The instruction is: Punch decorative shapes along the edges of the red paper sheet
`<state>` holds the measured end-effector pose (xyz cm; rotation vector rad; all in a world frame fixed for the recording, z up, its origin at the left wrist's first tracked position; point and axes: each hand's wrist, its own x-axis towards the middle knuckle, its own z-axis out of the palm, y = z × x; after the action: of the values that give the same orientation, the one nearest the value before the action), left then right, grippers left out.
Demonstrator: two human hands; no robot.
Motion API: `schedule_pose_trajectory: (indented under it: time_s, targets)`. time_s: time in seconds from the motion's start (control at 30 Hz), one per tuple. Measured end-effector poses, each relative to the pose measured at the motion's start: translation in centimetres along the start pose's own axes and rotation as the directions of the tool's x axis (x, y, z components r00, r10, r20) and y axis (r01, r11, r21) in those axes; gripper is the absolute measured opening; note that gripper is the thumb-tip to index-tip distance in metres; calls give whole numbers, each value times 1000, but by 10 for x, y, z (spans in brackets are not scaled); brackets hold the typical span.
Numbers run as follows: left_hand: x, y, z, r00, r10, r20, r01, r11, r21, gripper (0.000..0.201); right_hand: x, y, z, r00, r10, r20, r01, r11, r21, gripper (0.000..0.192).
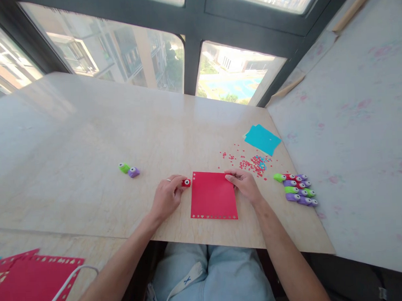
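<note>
Left hand [167, 197] grasps a red punch [186, 182] at the red paper sheet's [213, 195] corner; right hand [244, 183] pinches its top edge on the worktop [87, 142].

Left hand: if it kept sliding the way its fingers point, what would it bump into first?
The left hand already touches the small red punch; straight beyond lies the red paper, probably its top-left corner.

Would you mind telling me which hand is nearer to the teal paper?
Right. The right hand rests on the red sheet's upper right corner, below and slightly left of the teal paper. The left hand holds the red punch at the sheet's upper left corner, farther away.
</note>
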<state>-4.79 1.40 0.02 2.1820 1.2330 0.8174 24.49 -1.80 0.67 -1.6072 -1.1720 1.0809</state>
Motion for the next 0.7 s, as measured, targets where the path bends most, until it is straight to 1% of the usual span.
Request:
schedule_pose_trajectory:
  time_s: [0.17, 0.37, 0.47, 0.7]
  targets:
    - [0, 2, -1, 1000, -5, 3, 5, 1000, -2, 24, 2, 0, 2, 1000, 11, 19, -11, 1000, 7, 41]
    - [1, 3, -1, 999, -32, 5, 32, 998, -50, 21, 3, -5, 3, 998, 53, 43, -53, 999, -12, 43]
    - [0, 2, 0, 1000, -18, 0, 18, 998, -55, 20, 2, -7, 3, 996, 62, 59, -62, 998, -10, 43]
    - [-1, 2, -1, 1000, 0, -13, -1, 999, -40, 24, 1, -6, 3, 996, 75, 38, -74, 997, -17, 48]
